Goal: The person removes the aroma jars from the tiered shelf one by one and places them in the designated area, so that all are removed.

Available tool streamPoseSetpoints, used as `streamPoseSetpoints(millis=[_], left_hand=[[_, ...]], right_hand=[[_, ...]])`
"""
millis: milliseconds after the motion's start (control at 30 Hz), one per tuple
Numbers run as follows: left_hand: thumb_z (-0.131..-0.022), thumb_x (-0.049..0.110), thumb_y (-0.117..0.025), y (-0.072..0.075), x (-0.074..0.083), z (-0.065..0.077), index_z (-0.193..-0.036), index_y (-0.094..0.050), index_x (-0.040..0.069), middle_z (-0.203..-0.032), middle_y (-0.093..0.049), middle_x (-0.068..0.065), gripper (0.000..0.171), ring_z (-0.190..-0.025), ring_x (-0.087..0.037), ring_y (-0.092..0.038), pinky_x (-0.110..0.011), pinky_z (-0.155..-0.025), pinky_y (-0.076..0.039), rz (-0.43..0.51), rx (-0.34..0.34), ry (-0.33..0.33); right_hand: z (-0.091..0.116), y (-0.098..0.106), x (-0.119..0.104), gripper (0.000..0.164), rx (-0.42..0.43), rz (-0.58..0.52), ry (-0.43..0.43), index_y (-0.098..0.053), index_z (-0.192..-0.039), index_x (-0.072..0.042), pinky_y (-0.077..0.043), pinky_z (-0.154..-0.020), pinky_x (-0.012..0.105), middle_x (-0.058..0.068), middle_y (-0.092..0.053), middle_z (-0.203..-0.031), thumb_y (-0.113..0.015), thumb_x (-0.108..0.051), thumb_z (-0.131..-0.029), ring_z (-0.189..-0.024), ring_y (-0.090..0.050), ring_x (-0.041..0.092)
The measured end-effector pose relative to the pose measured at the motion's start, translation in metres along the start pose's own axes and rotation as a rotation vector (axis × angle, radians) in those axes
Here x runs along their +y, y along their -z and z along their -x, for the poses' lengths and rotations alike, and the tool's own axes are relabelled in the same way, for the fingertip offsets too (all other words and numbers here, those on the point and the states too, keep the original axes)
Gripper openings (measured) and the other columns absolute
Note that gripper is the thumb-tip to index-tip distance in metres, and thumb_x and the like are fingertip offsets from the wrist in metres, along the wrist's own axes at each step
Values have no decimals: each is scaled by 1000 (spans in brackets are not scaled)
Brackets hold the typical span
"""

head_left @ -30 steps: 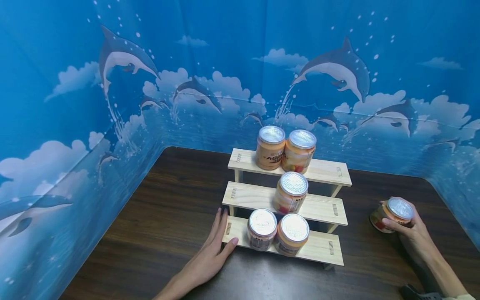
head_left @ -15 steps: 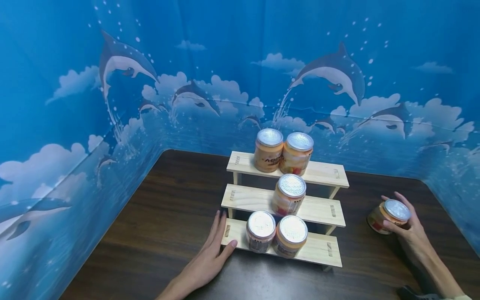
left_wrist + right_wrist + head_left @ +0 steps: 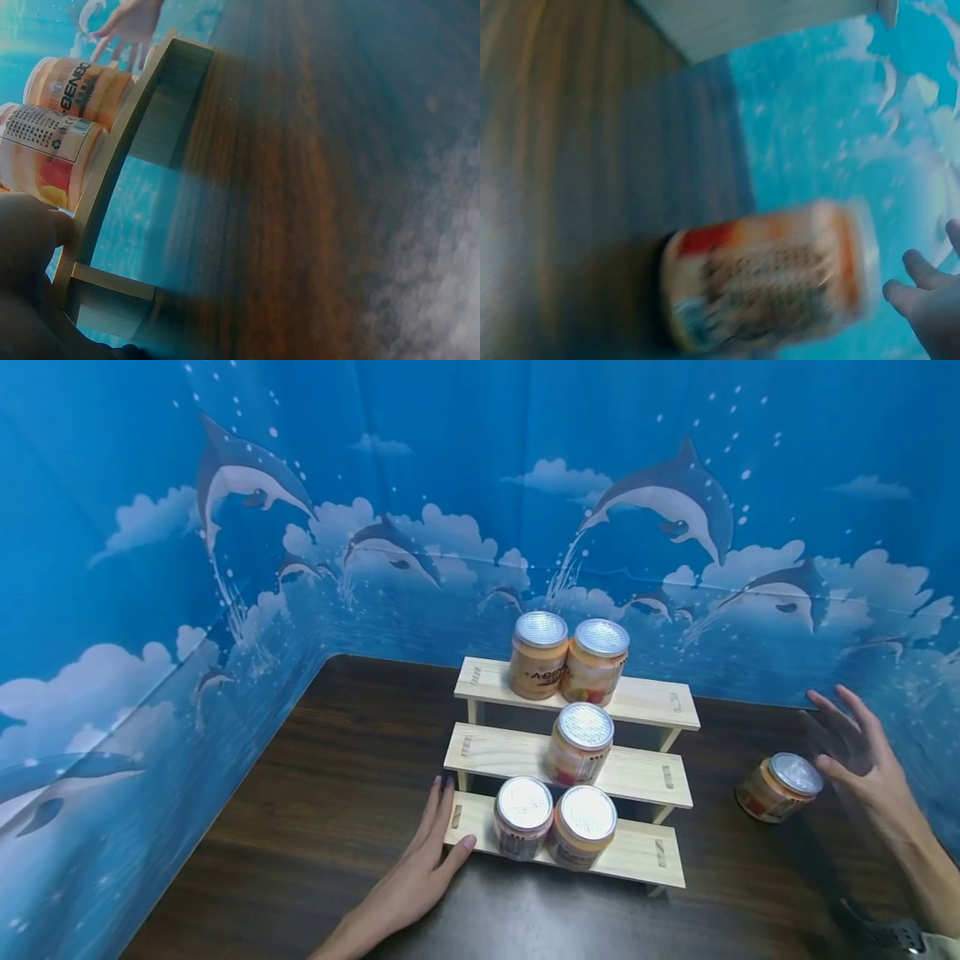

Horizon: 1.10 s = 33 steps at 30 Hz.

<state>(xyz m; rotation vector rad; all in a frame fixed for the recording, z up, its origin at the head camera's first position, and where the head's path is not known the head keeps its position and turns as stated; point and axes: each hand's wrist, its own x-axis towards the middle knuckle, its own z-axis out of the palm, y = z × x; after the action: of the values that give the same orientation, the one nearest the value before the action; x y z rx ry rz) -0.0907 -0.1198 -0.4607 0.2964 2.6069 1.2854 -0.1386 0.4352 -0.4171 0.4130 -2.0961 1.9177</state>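
1. The right hand (image 3: pixel 877 775) is hanging with thumb and fingers apart.
2. Just left of that hand, the jar (image 3: pixel 778 788) is standing upright on the bench (image 3: pixel 315 760), its long axis rising vertically, silvery end facing up.
3. The left hand (image 3: pixel 422 870) is touching the stepped rack (image 3: pixel 637 853), fingers extended; the rack is stretching rightward from it.

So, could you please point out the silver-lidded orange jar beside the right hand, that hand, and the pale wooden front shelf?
Silver-lidded orange jar (image 3: pixel 771 796): head view, on the body.
Right hand (image 3: pixel 879 778): head view, near the thumb's base.
Pale wooden front shelf (image 3: pixel 639 853): head view, bare wood, right half.
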Motion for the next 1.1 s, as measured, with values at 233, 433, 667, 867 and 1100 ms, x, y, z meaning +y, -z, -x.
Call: streamPoseSetpoints(millis=[233, 433, 667, 867, 1100], left_hand=[[-115, 52, -52, 1, 0, -2, -178, -4, 17, -186, 10, -12, 86, -169, -46, -8, -75, -128, -22, -5, 7, -6], [-115, 52, -52, 1, 0, -1, -178, -4, 18, -186, 10, -12, 86, -168, -46, -8, -75, -128, -22, -6, 8, -10], [-115, 53, -53, 0, -1, 1, -179, -5, 20, -186, 10, -11, 87, -168, -46, -9, -77, -127, -22, 11, -2, -1], [-115, 54, -52, 0, -1, 0, -179, -4, 21, -186, 10, -11, 87, -169, -46, -8, -77, -127, -23, 10, 1, -3], [-115, 53, -53, -1, -1, 0, -179, -5, 20, -186, 10, -12, 87, -168, -46, -9, -76, -127, -23, 10, 4, 0]], right_hand=[[-29, -33, -38, 82, -100, -13, -46, -14, -178, -29, -6, -138, 29, 1, -20, -185, -60, -7, -113, -170, -24, 19], [-50, -73, -68, 85, -164, -152, -16, -17, -178, -29, -24, -135, 30, 6, -21, -184, -70, -30, -111, -168, -31, 23], [-76, -115, -78, 91, -261, -240, 1, -18, -178, -29, -40, -127, 29, 9, -21, -184, -70, -50, -106, -168, -28, 27], [-94, -147, -82, 91, -331, -206, 8, -22, -177, -29, -42, -125, 28, 9, -24, -183, -69, -57, -104, -169, -24, 35], [-105, -166, -87, 99, -370, -155, -43, -21, -177, -33, -27, -136, 50, 5, -25, -183, -73, -64, -99, -170, -19, 40]])
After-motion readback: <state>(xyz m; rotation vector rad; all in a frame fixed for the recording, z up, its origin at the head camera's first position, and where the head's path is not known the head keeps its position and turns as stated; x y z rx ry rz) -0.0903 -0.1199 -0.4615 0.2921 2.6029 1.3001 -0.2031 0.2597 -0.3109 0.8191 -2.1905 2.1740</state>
